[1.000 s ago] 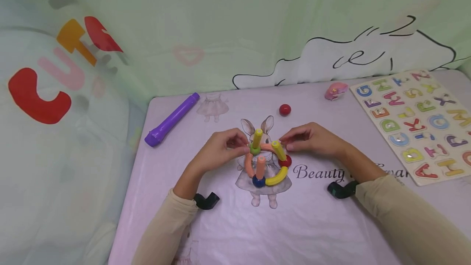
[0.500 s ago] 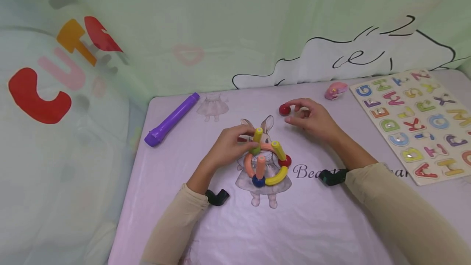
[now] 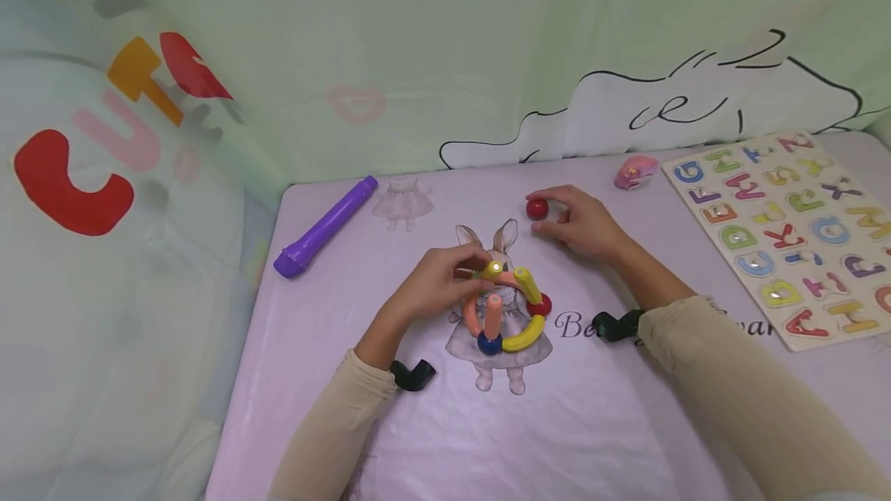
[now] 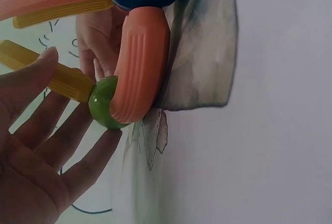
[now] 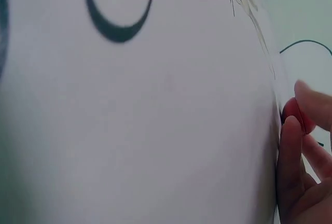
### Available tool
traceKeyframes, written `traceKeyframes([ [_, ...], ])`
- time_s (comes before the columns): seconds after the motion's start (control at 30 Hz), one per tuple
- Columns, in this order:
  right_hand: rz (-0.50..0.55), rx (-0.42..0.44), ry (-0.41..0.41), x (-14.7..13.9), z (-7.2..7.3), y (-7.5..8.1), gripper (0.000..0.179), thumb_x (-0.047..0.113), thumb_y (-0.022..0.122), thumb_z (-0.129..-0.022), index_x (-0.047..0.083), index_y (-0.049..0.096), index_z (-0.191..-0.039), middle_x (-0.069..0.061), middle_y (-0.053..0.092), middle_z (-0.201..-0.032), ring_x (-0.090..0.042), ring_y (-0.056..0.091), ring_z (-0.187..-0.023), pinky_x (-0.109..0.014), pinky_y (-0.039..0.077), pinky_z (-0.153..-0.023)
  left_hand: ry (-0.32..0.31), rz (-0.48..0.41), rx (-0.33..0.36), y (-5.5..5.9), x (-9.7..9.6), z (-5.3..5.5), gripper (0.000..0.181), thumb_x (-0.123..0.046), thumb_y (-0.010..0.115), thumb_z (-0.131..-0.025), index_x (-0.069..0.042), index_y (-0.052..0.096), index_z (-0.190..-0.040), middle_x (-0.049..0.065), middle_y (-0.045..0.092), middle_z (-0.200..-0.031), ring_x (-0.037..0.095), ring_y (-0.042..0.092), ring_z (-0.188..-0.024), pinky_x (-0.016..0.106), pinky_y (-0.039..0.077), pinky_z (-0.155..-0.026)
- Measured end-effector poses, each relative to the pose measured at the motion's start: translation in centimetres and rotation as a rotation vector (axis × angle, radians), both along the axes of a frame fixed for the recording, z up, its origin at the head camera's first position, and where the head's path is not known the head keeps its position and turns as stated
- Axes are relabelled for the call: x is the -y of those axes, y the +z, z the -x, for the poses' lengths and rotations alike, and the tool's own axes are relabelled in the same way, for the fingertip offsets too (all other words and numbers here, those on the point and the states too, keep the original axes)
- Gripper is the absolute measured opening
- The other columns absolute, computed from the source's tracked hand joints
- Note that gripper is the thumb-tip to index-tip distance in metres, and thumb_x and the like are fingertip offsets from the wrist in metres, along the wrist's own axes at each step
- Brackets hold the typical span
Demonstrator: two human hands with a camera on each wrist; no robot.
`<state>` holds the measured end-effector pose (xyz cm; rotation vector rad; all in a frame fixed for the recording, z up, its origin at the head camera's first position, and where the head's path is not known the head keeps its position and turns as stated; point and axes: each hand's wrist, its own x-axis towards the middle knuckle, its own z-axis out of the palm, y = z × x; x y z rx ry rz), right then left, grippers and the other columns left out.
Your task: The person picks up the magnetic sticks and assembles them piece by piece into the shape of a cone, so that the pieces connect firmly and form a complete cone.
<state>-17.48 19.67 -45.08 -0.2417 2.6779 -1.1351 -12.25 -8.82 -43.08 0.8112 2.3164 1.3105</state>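
A toy ring of curved orange and yellow pieces [image 3: 524,335] lies over the printed rabbit, joined by balls. Its blue ball [image 3: 490,342] bears an orange stick [image 3: 493,318], and its red corner ball [image 3: 541,305] a yellow one. My left hand [image 3: 445,281] pinches another yellow stick [image 4: 72,83] between thumb and fingers; one fingertip is at the green ball [image 4: 101,105] below it. Farther back, my right hand [image 3: 581,224] curls thumb and index finger round a loose red ball [image 3: 537,209]. In the right wrist view, fingers partly cover that ball [image 5: 291,111].
A purple toy microphone [image 3: 326,226] lies at the back left. A small pink object [image 3: 636,172] sits at the back, beside a wooden alphabet board [image 3: 773,315] on the right. Curtain-like printed cloth [image 3: 390,52] rises behind the table.
My right hand has moved from the ring back to the loose red ball and closed round it. My left hand has moved right onto the yellow stick, whose top now tips towards me.
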Motion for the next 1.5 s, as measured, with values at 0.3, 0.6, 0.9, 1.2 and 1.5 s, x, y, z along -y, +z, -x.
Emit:
traceKeyframes([
  [0.3,-0.030,-0.032,0.010,0.6,-0.6,-0.2,0.041,0.023,0.073,-0.096,0.017,0.064,-0.135,-0.013,0.062,-0.131,-0.029,0.055,-0.099,-0.035,0.047,-0.080,-0.005,-0.005,-0.010,-0.1,0.2,0.1,0.027,-0.009,0.076,-0.092,-0.010,0.067,-0.117,0.006,0.073,-0.117,0.021,0.069,-0.116,0.033,0.054,-0.101],
  [0.6,0.057,0.041,0.052,1.9,-1.8,1.3,0.046,0.027,0.078,-0.092,0.016,0.063,-0.134,-0.013,0.064,-0.127,-0.027,0.062,-0.097,-0.029,0.054,-0.077,0.005,0.010,0.007,-0.1,0.4,0.3,0.027,-0.013,0.076,-0.093,-0.011,0.067,-0.118,0.003,0.073,-0.114,0.019,0.070,-0.115,0.025,0.054,-0.098],
  [0.9,0.264,0.132,0.040,3.7,-3.4,4.0,0.048,0.040,0.077,-0.091,0.016,0.061,-0.128,-0.009,0.062,-0.123,-0.027,0.064,-0.104,-0.032,0.059,-0.082,0.001,0.000,0.003,-0.2,0.4,0.3,0.027,-0.012,0.075,-0.093,-0.011,0.066,-0.119,0.005,0.073,-0.115,0.019,0.071,-0.114,0.025,0.054,-0.098],
  [1.2,0.461,0.121,0.091,4.8,-5.1,6.2,0.041,0.026,0.078,-0.092,0.012,0.061,-0.126,-0.010,0.062,-0.121,-0.027,0.070,-0.101,-0.028,0.060,-0.086,-0.011,-0.015,-0.001,-0.4,0.5,0.4,0.026,-0.017,0.074,-0.095,-0.012,0.066,-0.119,0.004,0.074,-0.116,0.018,0.071,-0.115,0.026,0.054,-0.098],
  [1.5,0.451,-0.031,0.178,5.5,-6.0,6.4,0.036,0.014,0.080,-0.088,0.012,0.066,-0.121,-0.005,0.066,-0.116,-0.025,0.064,-0.106,-0.024,0.057,-0.088,-0.003,-0.005,-0.031,-0.3,0.6,0.4,0.025,-0.014,0.072,-0.096,-0.011,0.065,-0.120,0.004,0.074,-0.117,0.017,0.072,-0.113,0.025,0.055,-0.096],
])
